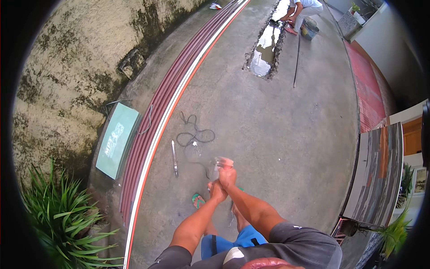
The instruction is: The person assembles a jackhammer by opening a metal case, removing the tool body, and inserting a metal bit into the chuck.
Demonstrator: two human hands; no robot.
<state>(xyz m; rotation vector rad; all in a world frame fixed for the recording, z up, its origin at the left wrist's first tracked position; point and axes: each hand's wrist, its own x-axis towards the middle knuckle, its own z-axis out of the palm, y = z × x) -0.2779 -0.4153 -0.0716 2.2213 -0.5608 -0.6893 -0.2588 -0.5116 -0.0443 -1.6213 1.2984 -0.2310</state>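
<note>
In front of my body both arms reach forward, the hands close together with fingers closed. My left hand (218, 191) is nearer to me. My right hand (227, 176) sits just ahead of it, touching or nearly so. A pale, see-through-looking blurred thing (217, 166) shows at the right hand; its kind cannot be made out. A dark cord (204, 136) lies in loops on the concrete, and its end runs close to the hands. A white plug (195, 144) rests by the loops. Left of it lies a long silver chisel-like rod (174, 158).
Long maroon pipes (165, 92) with white and orange lengths run along the left. A green case (117, 141) stands beside them by the stained wall (67, 80). Ahead is a water-filled trench (264, 58), where a person (304, 9) crouches near a bucket (309, 28) and a dark bar (297, 62).
</note>
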